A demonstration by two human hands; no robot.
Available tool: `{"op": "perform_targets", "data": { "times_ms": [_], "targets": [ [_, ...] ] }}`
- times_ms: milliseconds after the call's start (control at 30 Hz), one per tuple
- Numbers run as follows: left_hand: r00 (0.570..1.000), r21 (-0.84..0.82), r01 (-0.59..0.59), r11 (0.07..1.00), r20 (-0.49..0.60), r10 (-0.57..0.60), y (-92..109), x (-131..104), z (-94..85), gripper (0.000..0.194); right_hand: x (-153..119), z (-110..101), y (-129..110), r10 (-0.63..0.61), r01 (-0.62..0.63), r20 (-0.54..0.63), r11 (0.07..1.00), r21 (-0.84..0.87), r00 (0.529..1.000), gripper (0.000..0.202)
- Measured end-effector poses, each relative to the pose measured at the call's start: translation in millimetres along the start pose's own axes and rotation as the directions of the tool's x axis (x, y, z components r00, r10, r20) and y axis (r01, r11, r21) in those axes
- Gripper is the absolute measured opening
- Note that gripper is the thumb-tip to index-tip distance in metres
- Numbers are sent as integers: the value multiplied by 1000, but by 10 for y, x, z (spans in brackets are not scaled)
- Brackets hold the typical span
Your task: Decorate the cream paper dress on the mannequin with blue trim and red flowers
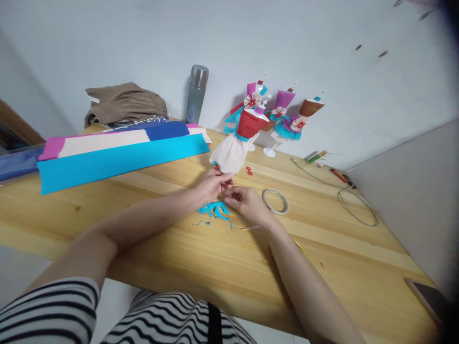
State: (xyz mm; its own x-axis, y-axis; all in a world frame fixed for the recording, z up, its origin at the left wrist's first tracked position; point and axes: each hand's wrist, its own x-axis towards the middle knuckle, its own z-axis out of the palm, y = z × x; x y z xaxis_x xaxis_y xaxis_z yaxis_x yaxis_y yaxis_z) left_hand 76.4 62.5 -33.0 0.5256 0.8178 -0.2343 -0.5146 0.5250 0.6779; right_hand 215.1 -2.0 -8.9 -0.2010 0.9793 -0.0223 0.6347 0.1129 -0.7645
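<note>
Paper dress point(231, 152): pinched at its bottom by our left hand point(212, 186)
Right hand point(247, 201): curled, contents we cannot tell
Blue scraps point(218, 208): just beside both hands

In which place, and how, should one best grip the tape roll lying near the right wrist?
I would pinch the tape roll by its right rim from above, fingertip inside, thumb outside. It lies flat, and its open ring leaves room for a finger; this side faces away from the right hand.
</note>
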Motion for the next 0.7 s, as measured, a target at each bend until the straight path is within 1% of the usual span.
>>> {"op": "perform_targets", "data": {
  "times_ms": [133,267,367,467,600,700],
  "targets": [
    [1000,-7,4,1000,13,-4,6,11,-31,5,0,119,-21,-20,23,40,997,-79,999,2],
    [1000,-27,-22,999,-4,21,-6,49,-51,7,-1,169,6,-30,37,82,995,-90,996,12],
    [999,-24,-37,999,2,37,-7,58,-58,6,-3,150,67,-2,3,78,1000,-10,997,11],
    [999,5,-41,999,29,41,7,45,-69,11,-6,93,121,21,-30,81,994,107,996,15],
    [998,31,-41,999,46,39,22,30,-93,14,-18,2,146,59,-88,119,965,248,991,22],
    [998,42,-38,998,60,35,21,30,-108,13,-30,-56,149,81,-120,139,943,310,987,25]
  ]
}}
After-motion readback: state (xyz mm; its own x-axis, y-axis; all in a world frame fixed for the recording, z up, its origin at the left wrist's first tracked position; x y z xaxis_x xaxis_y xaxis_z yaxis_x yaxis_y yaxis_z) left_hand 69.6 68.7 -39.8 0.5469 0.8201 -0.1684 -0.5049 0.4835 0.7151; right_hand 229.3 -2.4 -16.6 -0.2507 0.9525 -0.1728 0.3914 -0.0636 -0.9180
